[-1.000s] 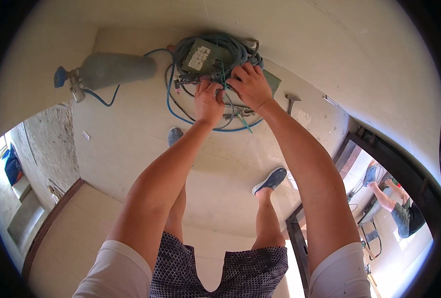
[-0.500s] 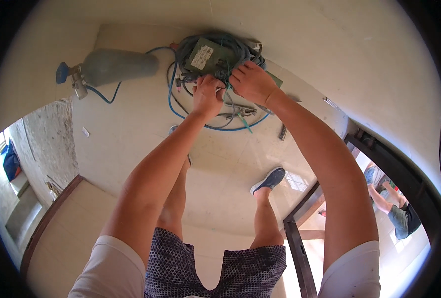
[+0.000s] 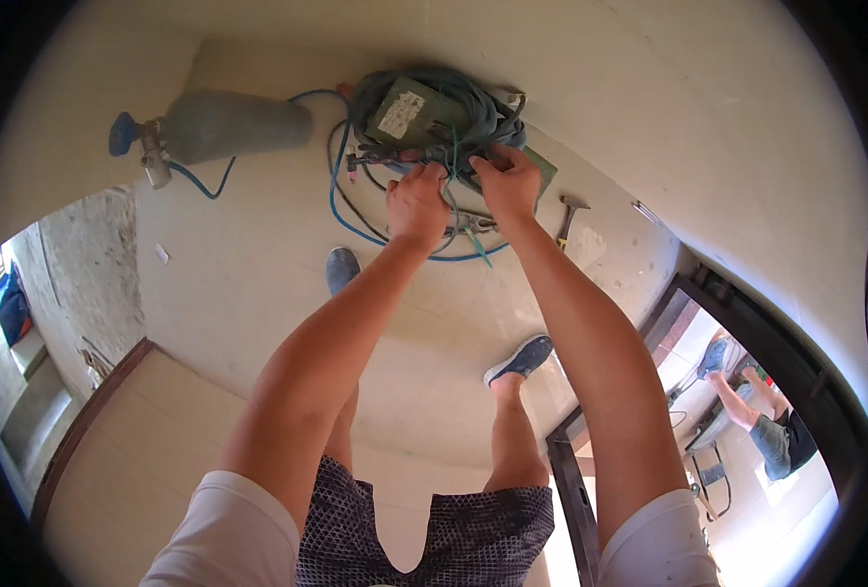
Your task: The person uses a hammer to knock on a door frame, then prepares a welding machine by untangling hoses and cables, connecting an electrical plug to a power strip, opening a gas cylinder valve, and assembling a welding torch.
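Observation:
A green metal box (image 3: 420,115) lies on the floor ahead with a thick coil of dark cable (image 3: 488,98) heaped over it. A thin green cord (image 3: 455,147) hangs over the coil's near side. My left hand (image 3: 418,205) is closed at the near edge of the coil, its fingertips pinched on the green cord. Just right of it, my right hand (image 3: 508,184) has thumb and fingers curled together against the cables; what they hold is hidden. Beside my left fingers lies what looks like a welding torch (image 3: 380,155). Below the hands rests a metal clamp (image 3: 473,223).
A grey gas cylinder (image 3: 238,127) with a blue valve knob lies at left, joined to a blue hose (image 3: 337,196) looping near my hands. A hammer (image 3: 568,217) is on the floor at right. Beyond the dark door frame (image 3: 576,489) sits another person (image 3: 784,440).
My hands have come slightly down and toward me. My right wrist has turned more upright, and its thumb now shows. The view has shifted, revealing the whole hammer and more of my left shoe.

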A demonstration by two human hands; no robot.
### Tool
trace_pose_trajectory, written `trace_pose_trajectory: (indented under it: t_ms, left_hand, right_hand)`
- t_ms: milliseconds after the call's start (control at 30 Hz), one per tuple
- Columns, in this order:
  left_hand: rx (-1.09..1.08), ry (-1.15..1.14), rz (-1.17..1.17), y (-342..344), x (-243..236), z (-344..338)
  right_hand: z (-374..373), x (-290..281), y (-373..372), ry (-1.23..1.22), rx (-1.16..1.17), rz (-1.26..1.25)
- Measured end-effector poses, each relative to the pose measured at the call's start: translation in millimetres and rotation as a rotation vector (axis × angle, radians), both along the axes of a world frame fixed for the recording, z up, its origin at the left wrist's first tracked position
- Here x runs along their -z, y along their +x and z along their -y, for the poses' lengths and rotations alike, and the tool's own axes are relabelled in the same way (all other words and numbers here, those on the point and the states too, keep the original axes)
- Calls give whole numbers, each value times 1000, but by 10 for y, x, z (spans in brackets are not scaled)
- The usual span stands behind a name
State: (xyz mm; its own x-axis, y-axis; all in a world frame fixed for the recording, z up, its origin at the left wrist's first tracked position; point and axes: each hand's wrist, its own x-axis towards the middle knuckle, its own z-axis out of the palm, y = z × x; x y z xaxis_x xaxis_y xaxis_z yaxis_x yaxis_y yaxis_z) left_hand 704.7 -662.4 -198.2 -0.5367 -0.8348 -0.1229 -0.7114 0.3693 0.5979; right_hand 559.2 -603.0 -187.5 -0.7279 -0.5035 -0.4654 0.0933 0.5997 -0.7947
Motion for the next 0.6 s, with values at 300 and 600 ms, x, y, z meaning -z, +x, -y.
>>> trace_pose_trajectory:
  t_ms: [300, 600]
  left_hand:
    - [54, -25, -71, 51, 112, 119]
    - [65, 37, -214, 146, 129, 223]
  right_hand:
    - [198, -114, -422, -121, -576, -572]
    - [22, -286, -605, 305, -1185, -524]
